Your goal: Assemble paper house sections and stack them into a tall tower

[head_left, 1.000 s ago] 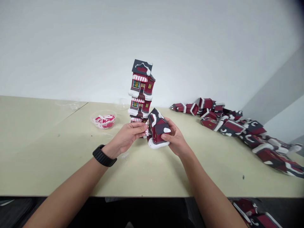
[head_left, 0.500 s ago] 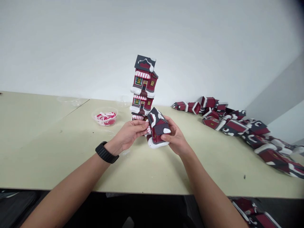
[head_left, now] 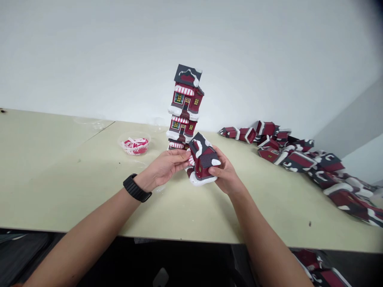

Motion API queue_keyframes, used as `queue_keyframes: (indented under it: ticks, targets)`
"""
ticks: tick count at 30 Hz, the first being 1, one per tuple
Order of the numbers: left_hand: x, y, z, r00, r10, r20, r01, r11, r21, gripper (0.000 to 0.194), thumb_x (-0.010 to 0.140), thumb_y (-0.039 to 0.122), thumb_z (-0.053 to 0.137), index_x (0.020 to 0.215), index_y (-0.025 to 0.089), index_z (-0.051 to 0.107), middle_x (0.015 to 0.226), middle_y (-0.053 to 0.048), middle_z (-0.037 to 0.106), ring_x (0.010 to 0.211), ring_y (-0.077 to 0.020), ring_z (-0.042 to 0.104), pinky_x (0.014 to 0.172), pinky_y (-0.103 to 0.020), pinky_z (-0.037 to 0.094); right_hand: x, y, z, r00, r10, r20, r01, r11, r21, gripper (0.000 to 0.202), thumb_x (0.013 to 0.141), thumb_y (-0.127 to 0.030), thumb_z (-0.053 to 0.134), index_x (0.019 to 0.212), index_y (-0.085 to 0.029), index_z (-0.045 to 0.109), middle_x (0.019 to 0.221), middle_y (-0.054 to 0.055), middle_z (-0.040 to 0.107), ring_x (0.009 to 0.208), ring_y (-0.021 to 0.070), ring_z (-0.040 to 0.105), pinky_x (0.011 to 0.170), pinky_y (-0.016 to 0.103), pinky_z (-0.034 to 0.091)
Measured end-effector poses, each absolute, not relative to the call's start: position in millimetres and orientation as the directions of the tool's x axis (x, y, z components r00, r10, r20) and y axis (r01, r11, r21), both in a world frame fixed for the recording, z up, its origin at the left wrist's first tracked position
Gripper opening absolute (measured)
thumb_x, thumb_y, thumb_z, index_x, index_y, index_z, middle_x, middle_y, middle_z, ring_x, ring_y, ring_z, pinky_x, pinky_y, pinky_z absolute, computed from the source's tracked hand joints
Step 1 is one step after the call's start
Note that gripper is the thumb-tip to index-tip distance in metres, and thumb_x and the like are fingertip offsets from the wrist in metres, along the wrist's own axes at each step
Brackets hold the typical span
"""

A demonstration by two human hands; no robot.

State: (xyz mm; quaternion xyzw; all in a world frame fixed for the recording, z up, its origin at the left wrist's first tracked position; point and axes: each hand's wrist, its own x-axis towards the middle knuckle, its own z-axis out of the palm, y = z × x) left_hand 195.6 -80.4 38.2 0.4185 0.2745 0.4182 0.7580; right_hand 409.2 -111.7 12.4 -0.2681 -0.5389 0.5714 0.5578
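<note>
A small dark red toy house [head_left: 204, 160] with a snowy grey roof is tilted above the table, with my right hand [head_left: 225, 172] wrapped round its right side. My left hand [head_left: 165, 167] is closed at the house's front, thumb and fingertips pinching a red-and-white striped awning [head_left: 191, 160] against the wall. My fingers partly cover the awning, so I cannot tell if it is fixed. Just behind stands a tall stack of similar houses [head_left: 186, 99], each with a striped awning; its lowest part is hidden by my hands and the held house.
To the left, a clear plastic bowl [head_left: 122, 149] holds several striped awnings. Many toy houses [head_left: 299, 159] lie in a heap along the table's right side. More houses [head_left: 329, 275] are below the table edge at lower right. A white wall [head_left: 119, 59] rises behind the table [head_left: 74, 191].
The whole view has shifted slightly, so most things appear a little further right. Both hands keep their hold on the house and awning, with hardly any movement between them.
</note>
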Motion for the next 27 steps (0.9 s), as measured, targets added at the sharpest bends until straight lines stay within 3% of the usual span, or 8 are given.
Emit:
queue_keyframes:
  ticks: [11,20,23,25,27]
  targets:
    - [202.3,-84.7,38.5,0.411,0.907,-0.096,-0.496,0.31,0.811,0.013,0.086,0.004,0.079,0.077,0.013,0.076,0.088,-0.002,0.073,0.076,-0.0055,0.064,0.08,-0.015,0.057,407.2,-113.3,15.4,-0.195,0.942,0.273,-0.293,0.21,-0.933,0.077,0.061,-0.042,0.101,0.127,-0.034,0.065,0.123,0.003,0.074,0.106,0.0249,0.073,0.093,0.038,0.063]
    - [205.1,-86.3,38.7,0.403,0.911,-0.088,-0.507,0.302,0.808,0.01,0.089,0.007,0.076,0.082,0.014,0.076,0.095,-0.003,0.074,0.083,-0.0074,0.066,0.086,-0.018,0.057,406.5,-112.0,14.4,-0.198,0.937,0.29,-0.283,0.228,-0.932,0.077,0.061,-0.042,0.101,0.128,-0.034,0.064,0.125,0.003,0.074,0.108,0.0257,0.073,0.092,0.039,0.063]
    - [203.2,-85.7,36.8,0.375,0.927,-0.031,-0.387,0.187,0.903,0.018,0.084,0.024,0.086,0.081,0.015,0.071,0.082,-0.001,0.07,0.069,-0.008,0.062,0.07,-0.021,0.055,408.2,-111.7,13.5,-0.183,0.943,0.278,-0.262,0.226,-0.938,0.079,0.06,-0.045,0.101,0.129,-0.032,0.065,0.124,0.004,0.075,0.108,0.027,0.073,0.093,0.039,0.062]
    - [201.0,-85.8,36.4,0.296,0.951,0.092,-0.264,-0.011,0.964,0.034,0.078,0.037,0.093,0.081,0.016,0.066,0.073,0.002,0.064,0.06,-0.0076,0.054,0.06,-0.022,0.048,409.9,-112.6,13.1,-0.187,0.949,0.253,-0.266,0.199,-0.943,0.079,0.061,-0.05,0.1,0.129,-0.031,0.066,0.122,0.005,0.077,0.105,0.0278,0.075,0.09,0.04,0.062]
    - [199.5,-87.3,37.1,0.212,0.938,0.275,-0.165,-0.243,0.956,0.042,0.072,0.043,0.096,0.088,0.017,0.067,0.077,0.002,0.064,0.065,-0.009,0.055,0.061,-0.023,0.046,411.8,-114.4,12.0,-0.224,0.95,0.217,-0.288,0.148,-0.946,0.077,0.062,-0.059,0.097,0.128,-0.029,0.068,0.121,0.007,0.078,0.104,0.0299,0.076,0.091,0.042,0.062]
